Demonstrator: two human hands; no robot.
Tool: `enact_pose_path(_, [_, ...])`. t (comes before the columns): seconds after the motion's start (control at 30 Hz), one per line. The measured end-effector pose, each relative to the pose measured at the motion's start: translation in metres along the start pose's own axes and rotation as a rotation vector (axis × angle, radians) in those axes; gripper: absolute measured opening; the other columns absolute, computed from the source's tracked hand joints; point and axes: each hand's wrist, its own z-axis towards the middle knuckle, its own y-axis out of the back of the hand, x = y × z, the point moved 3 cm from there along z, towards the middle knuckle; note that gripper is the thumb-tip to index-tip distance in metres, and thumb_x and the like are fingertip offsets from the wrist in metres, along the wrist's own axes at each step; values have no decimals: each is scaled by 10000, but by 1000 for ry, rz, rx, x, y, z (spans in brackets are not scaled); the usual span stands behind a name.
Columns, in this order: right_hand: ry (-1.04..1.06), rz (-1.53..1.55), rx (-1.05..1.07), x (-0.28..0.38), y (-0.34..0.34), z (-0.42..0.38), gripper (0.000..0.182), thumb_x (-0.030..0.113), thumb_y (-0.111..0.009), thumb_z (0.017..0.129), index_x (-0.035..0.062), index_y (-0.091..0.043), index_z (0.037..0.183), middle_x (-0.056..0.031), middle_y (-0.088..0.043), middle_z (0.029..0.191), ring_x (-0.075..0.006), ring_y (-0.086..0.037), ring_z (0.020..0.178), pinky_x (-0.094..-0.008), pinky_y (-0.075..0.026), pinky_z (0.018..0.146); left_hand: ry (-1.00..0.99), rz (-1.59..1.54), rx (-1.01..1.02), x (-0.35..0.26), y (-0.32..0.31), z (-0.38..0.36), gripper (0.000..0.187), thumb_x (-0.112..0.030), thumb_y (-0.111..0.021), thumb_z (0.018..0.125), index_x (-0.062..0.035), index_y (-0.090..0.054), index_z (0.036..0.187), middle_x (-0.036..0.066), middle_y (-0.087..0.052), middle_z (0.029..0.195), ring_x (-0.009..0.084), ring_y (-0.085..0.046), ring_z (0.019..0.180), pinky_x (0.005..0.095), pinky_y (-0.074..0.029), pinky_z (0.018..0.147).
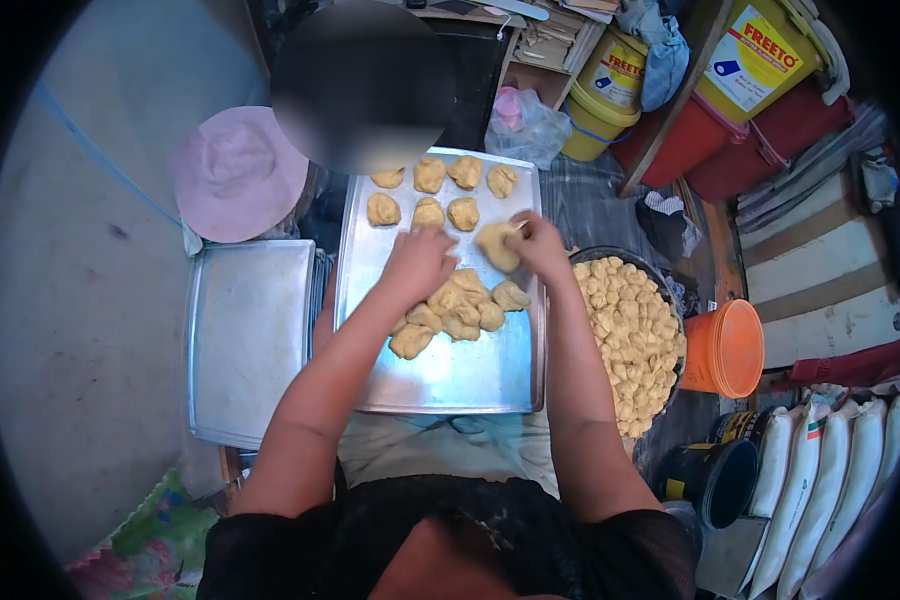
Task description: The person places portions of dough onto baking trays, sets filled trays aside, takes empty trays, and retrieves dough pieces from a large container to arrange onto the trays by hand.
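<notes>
A metal baking tray (450,385) lies in front of me, with several dough pieces set apart in rows at its far end. My left hand (420,262) is over the middle of the tray, fingers somewhat spread, right beside a dough piece (428,212). Between the fingers of my right hand (538,245) is a dough lump (497,247), blurred by motion and raised near the tray's right edge. Closer to me, a heap of dough lumps (460,300) sits on the tray, partly behind my left hand.
At right stands a round tub (630,345) full of dough pieces, beside an orange bucket (727,350). Stacked metal trays (250,340) and a pink hat (240,170) are at left. Yellow buckets (600,95) stand at the back, and white sacks (820,490) at lower right.
</notes>
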Motion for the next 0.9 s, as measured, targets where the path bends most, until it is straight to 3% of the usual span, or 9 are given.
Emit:
enact_pose_path(0.07, [-107,33,-186,22,8,-6,330,239,-721,798,54,-657,1063,-152,-686,829,-282,-681,784,-399,-527,704,76,-36,128,0,-3,-19,204,-171,-655,854,-73,-712,1023,122,-646,1058,305,-605,1014,444,-461,896])
enact_pose_path(0.17, [109,-356,-296,-3,-18,11,335,277,-691,837,50,-662,1082,-162,-684,842,-337,-683,870,-440,-529,786,79,-151,87,0,4,-32,197,-177,-662,859,-55,-710,1005,129,-633,983,317,-612,959,433,-476,865])
enact_pose_path(0.3, [39,-500,-216,22,-12,-7,382,338,-666,862,62,-666,1125,-185,-644,1113,-362,-647,1011,-454,-518,849,146,-364,-27,8,17,-42,191,-158,-677,857,-36,-708,1001,142,-621,946,322,-615,933,401,-491,849])
enact_pose_path(0.5, [47,-720,-144,30,-21,-17,463,331,-664,867,76,-612,1250,-141,-578,1167,-351,-592,1087,-422,-496,910,221,-450,-229,35,14,-57,272,-123,-687,831,-26,-670,1084,185,-596,1026,359,-593,972,402,-474,895])
enact_pose_path(0.6, [127,-557,-180,56,-17,-49,446,269,-677,854,72,-600,1248,-130,-560,1156,-347,-576,1090,-409,-489,922,181,-213,-261,32,15,-74,338,-135,-692,829,-29,-633,1145,165,-600,1086,325,-576,1043,392,-456,939])
enact_pose_path(0.7, [358,-291,326,40,-49,-80,366,197,-688,814,42,-631,1140,-151,-589,1117,-315,-603,1046,-402,-501,887,151,-360,-91,24,18,-89,350,-147,-699,825,-24,-612,1141,170,-603,1098,335,-579,1056,394,-460,939])
enact_pose_path(0.8, [195,-85,425,38,-46,-88,330,175,-680,778,31,-647,1073,-154,-642,999,-292,-641,924,-401,-515,834,427,-618,-37,13,39,-99,261,-125,-668,836,-14,-625,1068,123,-639,979,248,-627,917,342,-492,826])
enact_pose_path(0.87, [150,115,239,39,-46,-83,308,179,-673,770,31,-656,1040,-140,-665,923,-283,-652,850,-405,-519,792,470,-886,-152,45,12,-102,170,-97,-630,849,-16,-636,998,80,-646,893,174,-621,822,308,-490,750])
enact_pose_path(0.9, [126,213,146,38,-48,-79,298,181,-670,767,31,-660,1024,-133,-676,885,-278,-658,813,-407,-522,772,437,-765,-268,57,14,-97,180,-103,-647,849,-11,-636,1003,114,-642,939,223,-627,845,338,-496,763])
